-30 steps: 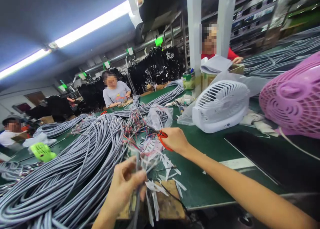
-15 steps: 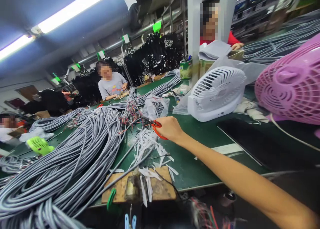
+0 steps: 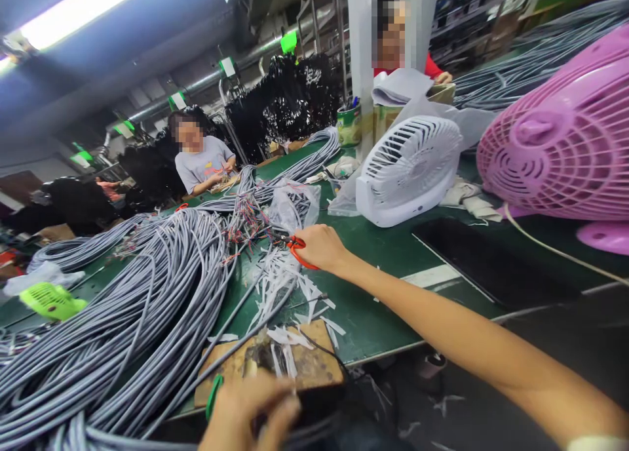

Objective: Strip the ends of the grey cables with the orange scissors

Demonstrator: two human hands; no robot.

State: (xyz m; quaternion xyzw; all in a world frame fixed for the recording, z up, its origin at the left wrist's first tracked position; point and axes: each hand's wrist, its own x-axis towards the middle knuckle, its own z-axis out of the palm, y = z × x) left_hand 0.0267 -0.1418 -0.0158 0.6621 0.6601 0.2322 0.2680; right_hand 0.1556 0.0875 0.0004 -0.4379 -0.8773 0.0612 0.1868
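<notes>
My right hand [image 3: 323, 249] is closed around the orange handles of a pair of scissors [image 3: 301, 253]. Their dark blades point left toward the frayed red and white wire ends [image 3: 250, 218] of the grey cables. Low in the view, my left hand [image 3: 250, 408] is blurred, its fingers bent over the front of a wooden board [image 3: 319, 346]; whether it holds anything cannot be made out. Beside its wrist a green clip-like piece [image 3: 214, 393] sits at the board's edge. White paper strips [image 3: 280, 274] lie between the board and the scissors.
Large coils of grey cable [image 3: 147, 307] cover the left of the green table [image 3: 373, 320]. A white fan [image 3: 413, 169], a pink fan [image 3: 555, 143] and a dark flat panel [image 3: 481, 261] stand or lie at right. Two co-workers sit across the table; others are farther left.
My left hand has come into view at the bottom, over the wooden board. My right hand still holds the scissors near the wire ends. The whole view has shifted slightly.
</notes>
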